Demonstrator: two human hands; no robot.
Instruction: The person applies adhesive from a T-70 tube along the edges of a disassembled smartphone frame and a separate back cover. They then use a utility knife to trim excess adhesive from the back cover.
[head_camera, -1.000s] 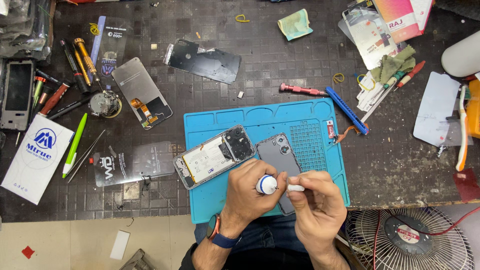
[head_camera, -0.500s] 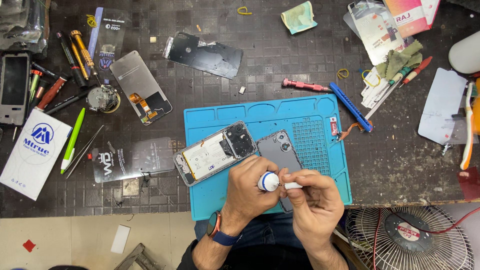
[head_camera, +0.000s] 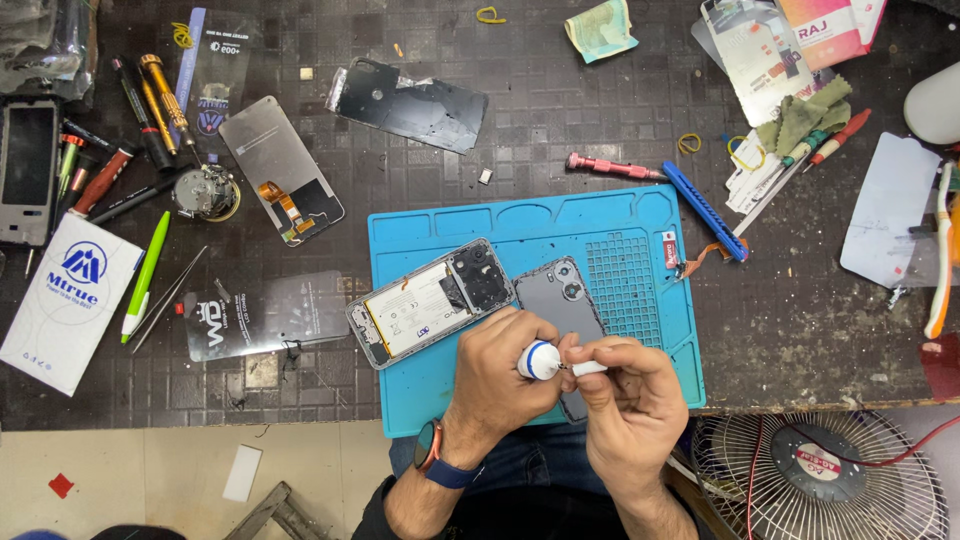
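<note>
Barely anything has shifted in the head view over the last second: the left hand (head_camera: 500, 365) stays clenched around a small white tube (head_camera: 540, 360), and the right hand (head_camera: 625, 385) still pinches its nozzle, low centre of the frame. Both hover over the grey back cover (head_camera: 560, 300) on the blue mat (head_camera: 620, 240), beside the opened phone (head_camera: 425, 305).

So the blue silicone repair mat (head_camera: 620, 215) sits on the dark tiled workbench (head_camera: 560, 130). On the mat, the opened phone body with exposed battery (head_camera: 425, 305) lies just left of the grey phone back cover (head_camera: 560, 295). Both hands meet at the mat's near edge, left hand (head_camera: 497, 375) and right hand (head_camera: 630, 395) touching around a small white-and-blue tube (head_camera: 540, 360). Red-handled screwdriver (head_camera: 610, 166) lies behind the mat.
</note>
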